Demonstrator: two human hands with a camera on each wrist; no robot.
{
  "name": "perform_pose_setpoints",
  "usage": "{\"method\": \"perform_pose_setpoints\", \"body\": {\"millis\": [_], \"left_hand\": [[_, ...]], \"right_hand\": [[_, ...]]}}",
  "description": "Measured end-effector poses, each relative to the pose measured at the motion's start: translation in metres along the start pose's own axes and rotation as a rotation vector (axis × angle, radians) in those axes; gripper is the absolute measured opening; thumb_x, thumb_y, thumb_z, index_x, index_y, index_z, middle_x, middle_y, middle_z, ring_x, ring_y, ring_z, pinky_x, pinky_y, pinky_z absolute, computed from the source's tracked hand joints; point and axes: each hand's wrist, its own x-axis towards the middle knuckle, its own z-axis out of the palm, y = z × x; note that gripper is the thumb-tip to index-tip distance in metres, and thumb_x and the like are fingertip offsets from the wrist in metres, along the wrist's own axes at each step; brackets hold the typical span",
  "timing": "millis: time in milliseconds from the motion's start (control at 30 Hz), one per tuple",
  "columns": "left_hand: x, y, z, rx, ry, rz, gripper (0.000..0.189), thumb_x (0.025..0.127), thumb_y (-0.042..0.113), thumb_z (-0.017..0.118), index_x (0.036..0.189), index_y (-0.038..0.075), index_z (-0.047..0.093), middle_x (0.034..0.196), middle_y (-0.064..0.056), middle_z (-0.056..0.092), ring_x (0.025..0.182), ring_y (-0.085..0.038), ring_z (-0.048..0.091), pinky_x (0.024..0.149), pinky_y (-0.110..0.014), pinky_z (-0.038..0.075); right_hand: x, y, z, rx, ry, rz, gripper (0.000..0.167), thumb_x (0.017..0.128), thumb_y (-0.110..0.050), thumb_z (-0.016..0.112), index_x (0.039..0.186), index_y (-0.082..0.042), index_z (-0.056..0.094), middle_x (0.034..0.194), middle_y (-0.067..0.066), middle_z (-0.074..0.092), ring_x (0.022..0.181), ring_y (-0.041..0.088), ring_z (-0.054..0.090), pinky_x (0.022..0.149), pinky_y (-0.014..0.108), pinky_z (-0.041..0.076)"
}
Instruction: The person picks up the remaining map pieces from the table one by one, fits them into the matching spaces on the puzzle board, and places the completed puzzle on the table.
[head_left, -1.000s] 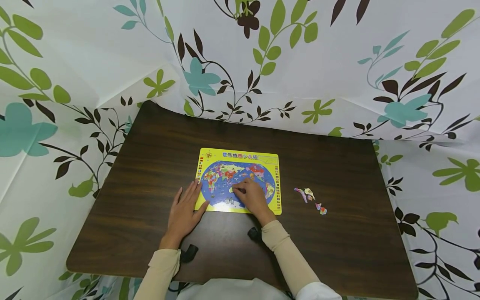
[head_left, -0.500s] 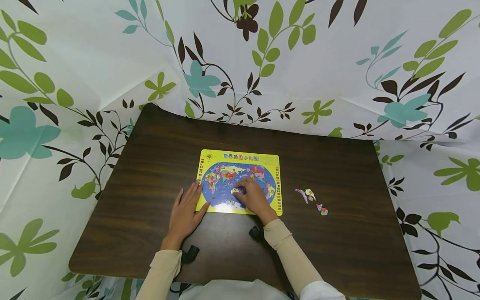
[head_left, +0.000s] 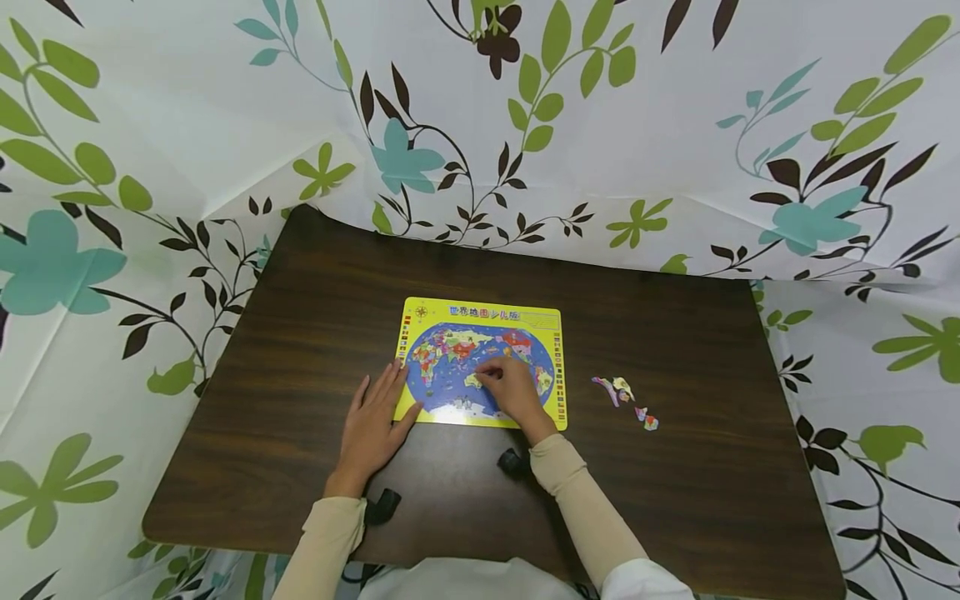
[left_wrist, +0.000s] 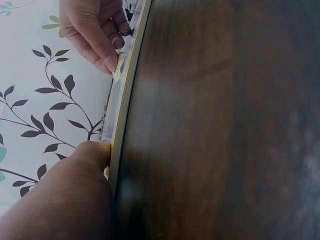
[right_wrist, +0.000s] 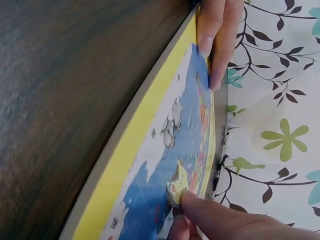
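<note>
Map board [head_left: 442,392]: lies on the brown bench [head_left: 675,500] in front of the person, its yellow border around a blue oval.
Oval: holds coloured land shapes; which are separate inserts cannot be told.
Cream piece [right_wrist: 176,192]: at the oval's lower middle, its thick edge showing above the blue surface.
Right hand [head_left: 513,390]: reaches over the board from the lower right, thumb and index finger pinching the cream piece.
Left hand [head_left: 371,425]: lies across the board's left edge, fingers extended, thumb spread away and touching the lower edge.
Loose pieces [head_left: 621,393]: a small scatter on the bench, right of the board.
</note>
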Motion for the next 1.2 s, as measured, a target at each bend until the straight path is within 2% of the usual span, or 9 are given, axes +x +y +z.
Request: {"method": "perform_pose_setpoints", "body": {"millis": [233, 533, 633, 767, 900, 1000, 1100, 1200], "left_hand": [[0.004, 0.004, -0.001, -0.005, -0.029, -0.003, 0.075, 0.103, 0.050, 0.056, 0.163, 0.010, 0.033, 0.169, -0.007, 0.028, 0.157, -0.022, 0.024, 0.128, -0.047, 0.003], [0.007, 0.007, 0.000, -0.003, -0.043, 0.003, 0.075, 0.103, 0.050, 0.056, 0.163, 0.010, 0.033, 0.169, -0.007, 0.029, 0.157, -0.022, 0.025, 0.128, -0.046, 0.002], [0.009, 0.008, 0.001, 0.000, -0.045, 0.005, 0.075, 0.103, 0.050, 0.056, 0.163, 0.010, 0.033, 0.169, -0.007, 0.029, 0.157, -0.023, 0.025, 0.128, -0.047, 0.003], [0.009, 0.008, 0.001, -0.004, -0.045, 0.007, 0.075, 0.104, 0.051, 0.055, 0.163, 0.011, 0.032, 0.169, -0.008, 0.028, 0.156, -0.025, 0.025, 0.128, -0.047, 0.003], [0.007, 0.006, 0.001, -0.011, -0.032, 0.003, 0.075, 0.104, 0.051, 0.056, 0.163, 0.011, 0.032, 0.169, -0.007, 0.028, 0.156, -0.025, 0.026, 0.128, -0.048, 0.004], [0.004, 0.003, 0.001, -0.006, -0.013, 0.001, 0.075, 0.103, 0.050, 0.056, 0.163, 0.011, 0.034, 0.169, -0.007, 0.029, 0.156, -0.025, 0.027, 0.128, -0.047, 0.004], [0.002, 0.001, 0.002, -0.005, 0.003, 0.009, 0.074, 0.104, 0.050, 0.056, 0.162, 0.010, 0.035, 0.169, -0.008, 0.029, 0.155, -0.026, 0.028, 0.128, -0.047, 0.004], [0.002, 0.000, 0.001, -0.009, 0.021, 0.020, 0.073, 0.104, 0.049, 0.057, 0.162, 0.010, 0.036, 0.168, -0.009, 0.030, 0.155, -0.026, 0.029, 0.128, -0.047, 0.005]], "right_hand": [[-0.001, 0.001, -0.001, -0.038, 0.023, -0.042, 0.010, 0.096, -0.008, 0.074, 0.101, -0.005, 0.082, 0.096, 0.006, 0.075, 0.082, 0.015, 0.065, 0.074, 0.034, 0.056], [-0.012, 0.009, -0.001, -0.104, 0.027, -0.100, 0.018, 0.096, -0.015, 0.076, 0.111, -0.006, 0.080, 0.102, 0.005, 0.065, 0.089, 0.017, 0.060, 0.081, 0.036, 0.055], [-0.015, 0.010, 0.001, -0.121, 0.046, -0.117, 0.018, 0.096, -0.015, 0.076, 0.109, -0.005, 0.080, 0.103, 0.005, 0.064, 0.092, 0.017, 0.062, 0.084, 0.036, 0.056], [-0.017, 0.012, 0.004, -0.153, 0.079, -0.185, 0.014, 0.096, -0.013, 0.076, 0.106, -0.004, 0.081, 0.101, 0.005, 0.067, 0.094, 0.019, 0.066, 0.085, 0.037, 0.058], [-0.020, 0.010, 0.009, -0.162, 0.050, -0.247, 0.015, 0.097, -0.011, 0.073, 0.108, -0.003, 0.081, 0.104, 0.006, 0.070, 0.098, 0.022, 0.069, 0.085, 0.036, 0.059], [-0.024, 0.011, 0.009, -0.136, 0.024, -0.241, 0.020, 0.101, -0.012, 0.069, 0.116, -0.003, 0.078, 0.112, 0.007, 0.070, 0.105, 0.023, 0.069, 0.089, 0.037, 0.059], [-0.028, 0.018, 0.001, -0.101, 0.088, -0.210, 0.022, 0.102, -0.014, 0.068, 0.119, -0.004, 0.077, 0.113, 0.007, 0.070, 0.103, 0.022, 0.069, 0.087, 0.038, 0.059], [-0.032, 0.035, -0.018, -0.057, 0.233, -0.156, 0.018, 0.100, -0.011, 0.070, 0.114, -0.002, 0.078, 0.107, 0.009, 0.070, 0.091, 0.022, 0.068, 0.076, 0.038, 0.059]]}}
